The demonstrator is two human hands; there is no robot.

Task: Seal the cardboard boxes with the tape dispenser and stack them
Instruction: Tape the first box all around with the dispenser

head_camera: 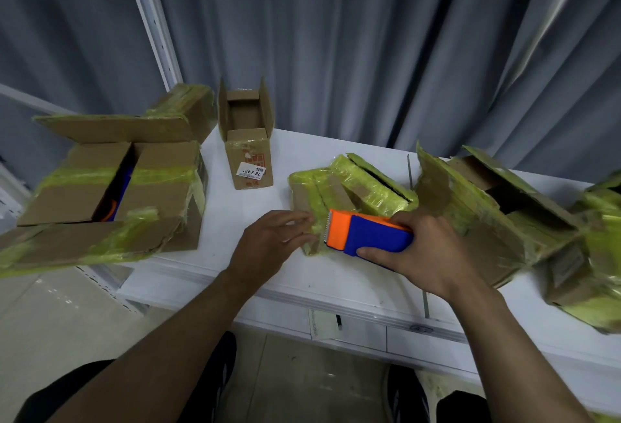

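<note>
A box (pixel 598 254) at the frame's right edge is cut off and blurred, and something blue and orange, perhaps a second dispenser, shows through the flaps of the large box (pixel 111 184) at left. A white desk (pixel 235 221) stands before grey curtains (pixel 369 46). An upright open box (pixel 248 157) carries a label reading "78-3-42". The right hand (pixel 426 251) grips the tape dispenser (pixel 366 232) against a small taped box (pixel 342 194); the left hand (pixel 268 241), fingers spread, presses the box's near corner.
</note>
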